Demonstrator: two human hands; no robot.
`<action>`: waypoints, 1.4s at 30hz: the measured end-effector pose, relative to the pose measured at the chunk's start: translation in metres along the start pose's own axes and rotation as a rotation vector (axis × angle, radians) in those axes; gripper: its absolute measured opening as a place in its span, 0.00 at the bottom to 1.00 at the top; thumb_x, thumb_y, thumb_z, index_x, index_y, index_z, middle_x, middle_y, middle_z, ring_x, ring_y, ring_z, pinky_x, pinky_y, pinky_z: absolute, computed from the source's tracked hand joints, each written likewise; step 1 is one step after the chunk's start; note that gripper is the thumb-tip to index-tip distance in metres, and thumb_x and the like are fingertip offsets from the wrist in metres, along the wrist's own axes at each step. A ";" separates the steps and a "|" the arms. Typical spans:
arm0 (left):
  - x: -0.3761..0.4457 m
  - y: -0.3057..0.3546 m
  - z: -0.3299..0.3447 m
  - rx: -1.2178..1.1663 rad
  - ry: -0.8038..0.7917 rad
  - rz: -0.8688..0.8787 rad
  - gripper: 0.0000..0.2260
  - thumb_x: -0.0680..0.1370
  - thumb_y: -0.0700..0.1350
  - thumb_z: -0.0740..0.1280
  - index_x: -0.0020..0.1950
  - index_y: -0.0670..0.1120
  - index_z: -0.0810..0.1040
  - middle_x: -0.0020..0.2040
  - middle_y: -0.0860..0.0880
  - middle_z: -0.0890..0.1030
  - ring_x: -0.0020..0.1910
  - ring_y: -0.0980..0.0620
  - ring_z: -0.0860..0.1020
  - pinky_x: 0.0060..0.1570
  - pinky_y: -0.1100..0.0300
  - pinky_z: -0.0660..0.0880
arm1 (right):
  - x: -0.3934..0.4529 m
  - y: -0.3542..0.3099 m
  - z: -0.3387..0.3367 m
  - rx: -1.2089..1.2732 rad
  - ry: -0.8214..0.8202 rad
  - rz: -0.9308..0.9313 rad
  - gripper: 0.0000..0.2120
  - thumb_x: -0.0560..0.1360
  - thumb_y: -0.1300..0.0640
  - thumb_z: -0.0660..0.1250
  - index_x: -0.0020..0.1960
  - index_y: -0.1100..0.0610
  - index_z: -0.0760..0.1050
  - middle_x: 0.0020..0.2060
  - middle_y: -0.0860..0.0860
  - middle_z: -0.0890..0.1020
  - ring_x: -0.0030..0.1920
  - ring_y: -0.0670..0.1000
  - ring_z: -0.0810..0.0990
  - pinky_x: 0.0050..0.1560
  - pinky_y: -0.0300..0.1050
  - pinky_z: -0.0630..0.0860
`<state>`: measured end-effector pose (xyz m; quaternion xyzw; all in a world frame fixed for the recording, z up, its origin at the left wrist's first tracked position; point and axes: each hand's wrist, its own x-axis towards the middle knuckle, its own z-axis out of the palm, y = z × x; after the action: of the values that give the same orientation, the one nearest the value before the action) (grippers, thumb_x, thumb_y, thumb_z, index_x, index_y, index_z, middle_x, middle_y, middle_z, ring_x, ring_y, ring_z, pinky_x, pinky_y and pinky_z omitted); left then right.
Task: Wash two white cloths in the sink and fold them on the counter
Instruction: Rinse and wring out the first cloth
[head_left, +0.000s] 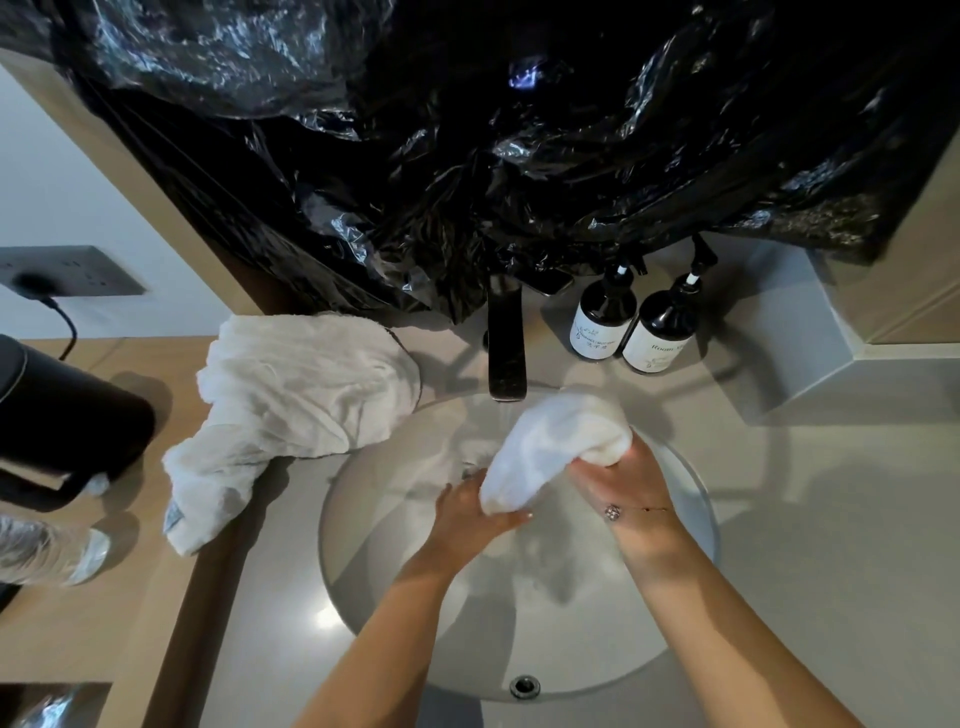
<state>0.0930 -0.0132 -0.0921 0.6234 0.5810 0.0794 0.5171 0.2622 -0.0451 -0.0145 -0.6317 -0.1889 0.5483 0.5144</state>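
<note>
soft white cloth (550, 447), glossy black faucet (506, 348), smooth matt sink (363, 519) (crinkled shiny plastic sheet (467, 130))

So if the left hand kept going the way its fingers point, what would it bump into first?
The left hand already grips the white cloth in that line. Beyond it, probably the right hand, though depth is unclear.

the room is looking dim, with cool, soft light falling from above and behind the camera. a small bright spot is glinting on the sink (332, 618) wall at lower left. the black plastic sheet (467, 130) is catching scattered white and bluish glare along its creases. both forearms are casting soft shadows into the basin, and the two bottles (631, 325) and the faucet (505, 343) are throwing faint shadows across the table (805, 519). the wide lens is bending straight edges near the borders. the held cloth (550, 447) is appearing slightly overexposed and soft.
</note>
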 end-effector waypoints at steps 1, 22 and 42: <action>0.001 0.002 -0.002 -0.101 0.010 -0.024 0.25 0.67 0.54 0.77 0.61 0.48 0.77 0.54 0.52 0.81 0.58 0.47 0.79 0.61 0.52 0.74 | 0.006 0.002 -0.003 0.136 0.027 0.103 0.12 0.69 0.61 0.75 0.50 0.54 0.77 0.41 0.42 0.81 0.39 0.35 0.79 0.41 0.27 0.72; 0.032 0.081 -0.045 -0.400 -0.069 0.005 0.18 0.68 0.28 0.72 0.55 0.43 0.77 0.45 0.44 0.82 0.45 0.47 0.80 0.46 0.56 0.78 | 0.002 0.081 -0.052 -0.428 0.036 0.169 0.25 0.74 0.60 0.71 0.69 0.54 0.68 0.63 0.51 0.71 0.65 0.52 0.70 0.63 0.43 0.67; 0.013 0.051 -0.070 -0.441 0.000 0.112 0.18 0.74 0.34 0.72 0.58 0.52 0.77 0.57 0.54 0.80 0.50 0.64 0.79 0.45 0.71 0.74 | 0.061 0.060 0.030 0.086 -0.088 0.192 0.12 0.68 0.79 0.66 0.45 0.65 0.78 0.33 0.52 0.83 0.39 0.56 0.83 0.39 0.45 0.79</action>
<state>0.0811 0.0469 -0.0291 0.5266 0.5138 0.2332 0.6359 0.2362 -0.0070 -0.0929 -0.5998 -0.1264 0.6296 0.4774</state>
